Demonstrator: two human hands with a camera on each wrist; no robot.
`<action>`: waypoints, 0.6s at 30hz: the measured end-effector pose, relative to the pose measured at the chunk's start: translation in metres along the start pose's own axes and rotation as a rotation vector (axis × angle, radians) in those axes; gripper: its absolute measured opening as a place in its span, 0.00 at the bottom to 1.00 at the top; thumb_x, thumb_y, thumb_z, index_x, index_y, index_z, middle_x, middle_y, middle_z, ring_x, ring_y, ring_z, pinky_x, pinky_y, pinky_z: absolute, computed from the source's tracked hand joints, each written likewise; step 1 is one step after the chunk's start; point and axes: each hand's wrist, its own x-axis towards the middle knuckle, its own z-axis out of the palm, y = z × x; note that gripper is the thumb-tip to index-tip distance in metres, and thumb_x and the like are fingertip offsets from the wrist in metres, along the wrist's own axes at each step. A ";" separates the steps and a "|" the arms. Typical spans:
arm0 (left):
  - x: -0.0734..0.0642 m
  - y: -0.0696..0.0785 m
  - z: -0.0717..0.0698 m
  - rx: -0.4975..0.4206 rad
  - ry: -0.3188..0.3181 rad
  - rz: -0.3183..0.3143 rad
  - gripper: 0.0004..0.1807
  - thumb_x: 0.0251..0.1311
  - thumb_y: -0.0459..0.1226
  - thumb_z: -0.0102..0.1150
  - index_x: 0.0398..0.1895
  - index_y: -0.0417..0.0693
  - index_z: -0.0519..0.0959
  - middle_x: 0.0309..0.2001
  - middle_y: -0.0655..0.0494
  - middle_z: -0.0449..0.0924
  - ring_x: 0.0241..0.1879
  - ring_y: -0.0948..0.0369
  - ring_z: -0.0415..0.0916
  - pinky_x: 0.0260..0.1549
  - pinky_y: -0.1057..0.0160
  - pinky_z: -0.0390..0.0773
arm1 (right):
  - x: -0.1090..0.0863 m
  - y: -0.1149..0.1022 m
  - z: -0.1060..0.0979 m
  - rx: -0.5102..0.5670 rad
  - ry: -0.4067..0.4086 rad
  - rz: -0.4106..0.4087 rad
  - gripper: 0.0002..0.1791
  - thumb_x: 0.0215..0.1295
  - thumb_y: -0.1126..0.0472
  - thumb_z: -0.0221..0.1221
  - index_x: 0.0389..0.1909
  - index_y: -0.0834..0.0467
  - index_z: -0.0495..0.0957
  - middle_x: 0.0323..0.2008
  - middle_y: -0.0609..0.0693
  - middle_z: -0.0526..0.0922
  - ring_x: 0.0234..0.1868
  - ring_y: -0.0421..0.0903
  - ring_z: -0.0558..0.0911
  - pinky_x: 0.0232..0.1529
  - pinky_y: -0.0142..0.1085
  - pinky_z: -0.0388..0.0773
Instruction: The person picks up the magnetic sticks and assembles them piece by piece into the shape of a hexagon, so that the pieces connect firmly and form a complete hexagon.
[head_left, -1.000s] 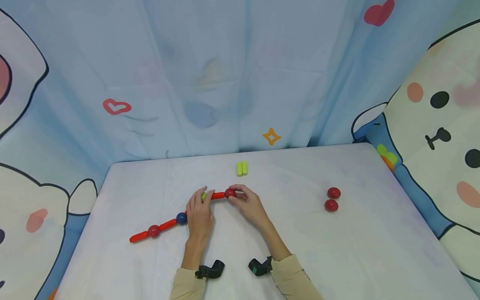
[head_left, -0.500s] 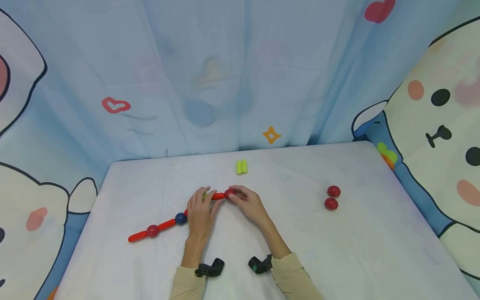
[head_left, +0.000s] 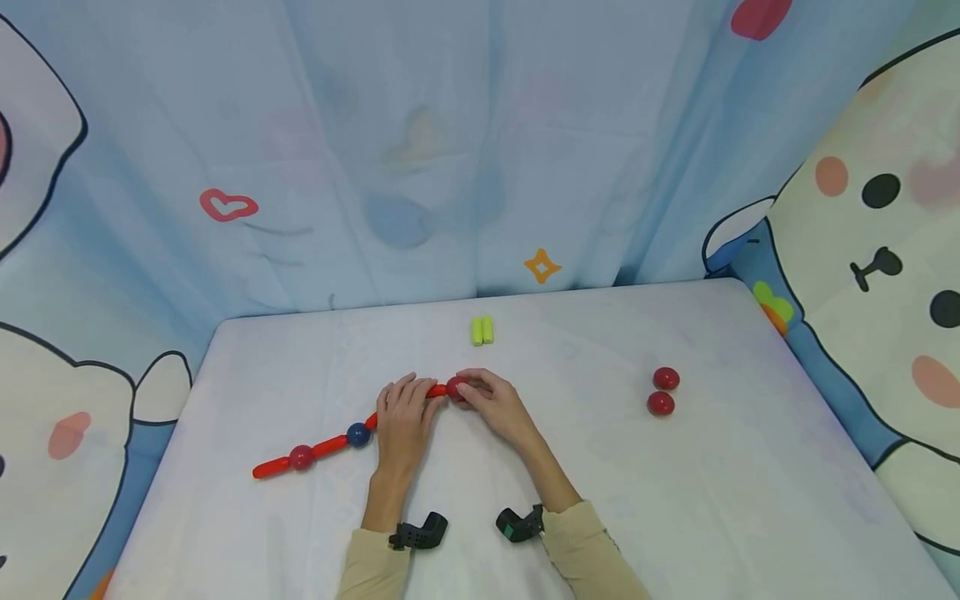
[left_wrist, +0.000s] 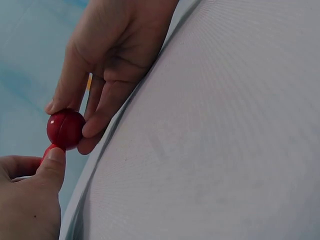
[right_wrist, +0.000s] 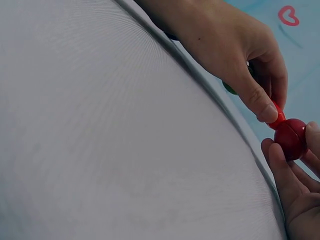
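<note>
A chain of red sticks and balls slants across the white table. From its left end come a red stick (head_left: 271, 468), a red ball (head_left: 302, 457), another stick (head_left: 330, 447) and a blue ball (head_left: 358, 434). My left hand (head_left: 401, 425) covers the chain's middle and pinches a red stick (right_wrist: 278, 116) between thumb and finger. At that stick's tip sits a dark red ball (left_wrist: 66, 129), which my right hand (head_left: 498, 408) holds in its fingertips. Stick and ball touch. Part of a green ball (right_wrist: 230, 87) shows behind my left hand in the right wrist view.
Two short lime-green sticks (head_left: 482, 331) lie side by side toward the table's back edge. Two loose red balls (head_left: 663, 392) rest on the right side. A blue printed curtain (head_left: 420, 150) hangs behind the table (head_left: 585, 367).
My left fingers have shifted right along the stick, and the green ball has gone out of sight beneath them in the head view. My right hand still holds the red ball.
</note>
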 end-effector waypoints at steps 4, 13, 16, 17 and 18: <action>0.001 0.000 0.000 -0.015 -0.016 0.007 0.17 0.59 0.42 0.65 0.51 0.50 0.80 0.48 0.54 0.85 0.59 0.54 0.76 0.63 0.43 0.67 | 0.001 -0.003 0.000 0.046 -0.006 0.027 0.20 0.70 0.57 0.56 0.58 0.61 0.74 0.53 0.61 0.81 0.48 0.49 0.86 0.47 0.34 0.83; 0.000 -0.001 0.002 0.001 -0.005 0.074 0.18 0.58 0.41 0.65 0.53 0.53 0.81 0.44 0.54 0.83 0.51 0.54 0.77 0.63 0.40 0.65 | -0.001 -0.003 0.001 -0.024 -0.042 -0.005 0.20 0.69 0.57 0.57 0.59 0.60 0.73 0.56 0.59 0.80 0.55 0.52 0.83 0.53 0.37 0.81; 0.000 -0.001 0.001 0.017 -0.027 0.052 0.16 0.60 0.38 0.64 0.52 0.51 0.81 0.44 0.52 0.82 0.50 0.54 0.76 0.64 0.41 0.65 | -0.001 -0.003 0.001 -0.081 -0.018 -0.020 0.19 0.70 0.57 0.56 0.59 0.57 0.75 0.56 0.56 0.81 0.57 0.50 0.82 0.57 0.38 0.79; 0.000 -0.001 0.001 0.022 -0.041 0.036 0.16 0.60 0.37 0.63 0.52 0.51 0.80 0.45 0.52 0.82 0.51 0.54 0.76 0.65 0.41 0.64 | -0.001 -0.003 0.001 -0.093 -0.005 -0.025 0.18 0.70 0.57 0.56 0.58 0.56 0.75 0.56 0.55 0.81 0.57 0.49 0.81 0.57 0.37 0.79; 0.000 -0.001 0.001 0.028 -0.057 0.018 0.16 0.61 0.37 0.62 0.52 0.50 0.79 0.46 0.51 0.82 0.52 0.54 0.76 0.66 0.41 0.63 | -0.001 -0.002 0.001 -0.085 0.003 -0.023 0.18 0.70 0.57 0.56 0.58 0.56 0.75 0.56 0.54 0.81 0.57 0.49 0.81 0.57 0.37 0.79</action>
